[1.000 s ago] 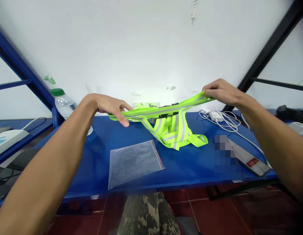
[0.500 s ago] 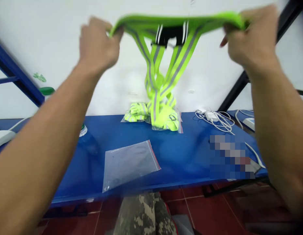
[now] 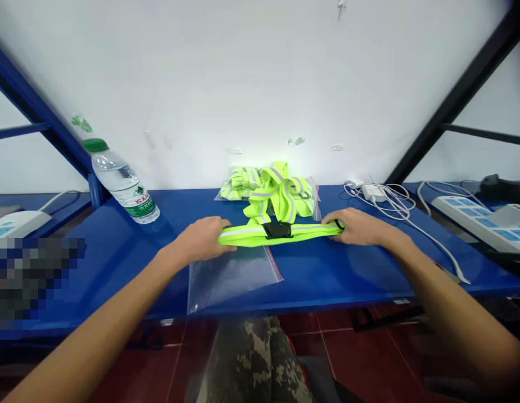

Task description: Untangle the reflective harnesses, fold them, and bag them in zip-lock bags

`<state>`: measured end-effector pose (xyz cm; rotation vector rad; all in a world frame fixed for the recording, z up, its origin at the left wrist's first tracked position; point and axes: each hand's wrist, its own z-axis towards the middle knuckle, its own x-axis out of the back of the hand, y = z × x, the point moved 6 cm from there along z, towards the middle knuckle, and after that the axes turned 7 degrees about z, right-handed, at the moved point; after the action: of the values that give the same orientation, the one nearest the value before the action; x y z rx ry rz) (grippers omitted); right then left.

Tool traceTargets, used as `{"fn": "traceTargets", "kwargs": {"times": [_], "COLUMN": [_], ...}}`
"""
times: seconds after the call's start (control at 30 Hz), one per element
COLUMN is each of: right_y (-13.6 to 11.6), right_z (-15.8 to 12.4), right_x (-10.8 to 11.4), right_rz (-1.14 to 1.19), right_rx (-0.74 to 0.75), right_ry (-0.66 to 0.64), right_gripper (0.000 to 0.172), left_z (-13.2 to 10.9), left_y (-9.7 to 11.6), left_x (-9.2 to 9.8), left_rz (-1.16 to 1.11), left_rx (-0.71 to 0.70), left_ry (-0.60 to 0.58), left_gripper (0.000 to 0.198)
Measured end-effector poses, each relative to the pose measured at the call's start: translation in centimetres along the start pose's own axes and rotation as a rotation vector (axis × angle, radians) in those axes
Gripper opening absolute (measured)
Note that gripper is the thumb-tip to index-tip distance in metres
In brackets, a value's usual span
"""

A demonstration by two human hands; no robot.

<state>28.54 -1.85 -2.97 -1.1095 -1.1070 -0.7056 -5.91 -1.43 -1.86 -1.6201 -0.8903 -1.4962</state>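
Nearest, a leg in camouflage trousers [image 3: 255,358] shows below the front edge of the blue surface [image 3: 327,274], with dark red floor tiles [image 3: 352,352] on both sides. Just in from that edge lies a clear plastic bag [image 3: 230,280], flat, a red line running along its right-hand side.

Beyond the bag's middle, the two hands hold a fluorescent yellow-green reflective harness [image 3: 247,237] by its waistband. The left hand [image 3: 204,238] grips one end between thumb and fingers; the right hand [image 3: 355,225] grips the other, a small black slider [image 3: 339,225] at its fingers. The band stretches nearly straight between them, a black buckle [image 3: 279,230] around its middle. The harness's shoulder straps [image 3: 270,193] fall away in loose loops behind the band, overlapping similar yellow-green straps in clear packets [image 3: 238,183] near the wall.

Off to the left, well apart from the left hand, stands a water bottle [image 3: 127,187] with a green cap. To the right, a white charger [image 3: 373,193] sits among its coiled cable [image 3: 396,204]; farther right is a white power strip [image 3: 482,215]. Behind everything rises a white wall [image 3: 260,84], its paint chipped in places.
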Motion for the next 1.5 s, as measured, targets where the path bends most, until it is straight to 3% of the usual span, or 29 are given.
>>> {"fn": "traceTargets", "kwargs": {"times": [0.1, 0.2, 0.3, 0.47, 0.6, 0.67, 0.77, 0.87, 1.0, 1.17, 1.23, 1.37, 1.5], "right_y": [-1.6, -3.5, -4.8, -4.7, -4.7, -5.0, -5.4, -5.3, -5.2, -5.4, -5.6, -5.7, -6.0], "right_z": [0.0, 0.4, 0.4, 0.2, 0.9, 1.3, 1.4, 0.8, -0.1, -0.1, -0.2, -0.4, -0.3], "right_x": [-1.6, -2.0, -2.6, -3.7, -4.4, -4.7, -4.5, -4.0, -4.3, -4.8, -4.8, -4.6, -4.7], "right_rz": [0.013, 0.070, 0.113, 0.173, 0.197, 0.199, 0.162, 0.141, 0.205, 0.234, 0.255, 0.276, 0.297], "right_rx": [0.014, 0.050, 0.120, 0.141, 0.100, 0.119, 0.151, 0.184, 0.231, 0.291, 0.323, 0.338, 0.343], "right_ry": [-0.169, -0.199, -0.225, -0.223, -0.116, -0.100, -0.028, 0.005, -0.087, -0.106, -0.097, -0.072, -0.050], "right_gripper": [0.053, 0.062, 0.053, 0.061, 0.077, 0.064, 0.045, 0.049, 0.046, 0.041, 0.036, 0.030, 0.029], "left_z": [-0.4, -0.3, 0.4, 2.0, 2.8, 2.8, 2.6, 2.6, 2.7, 3.9, 4.4, 4.7, 4.4], "left_y": [3.1, 7.1, 10.1, 8.8, 7.4, 7.3, 7.7, 7.8, 8.3, 10.8, 11.9, 12.6, 12.7], "left_x": [0.9, 1.4, -0.4, -2.8, -2.6, -2.2, -2.0, -2.1, -1.3, -0.1, -0.4, -1.2, -1.7], "left_rz": [-0.013, -0.001, 0.025, -0.053, -0.220, -0.237, -0.158, -0.081, 0.015, 0.002, -0.022, -0.083, -0.084], "left_rx": [-0.082, -0.153, -0.224, -0.165, -0.201, -0.229, -0.266, -0.284, -0.294, -0.364, -0.403, -0.412, -0.437], "left_ry": [0.109, 0.232, 0.237, 0.319, 0.377, 0.442, 0.512, 0.475, 0.384, 0.304, 0.275, 0.301, 0.335], "left_gripper": [0.089, 0.075, 0.065, 0.062, 0.081, 0.078, 0.057, 0.047, 0.042, 0.051, 0.045, 0.028, 0.044]}}
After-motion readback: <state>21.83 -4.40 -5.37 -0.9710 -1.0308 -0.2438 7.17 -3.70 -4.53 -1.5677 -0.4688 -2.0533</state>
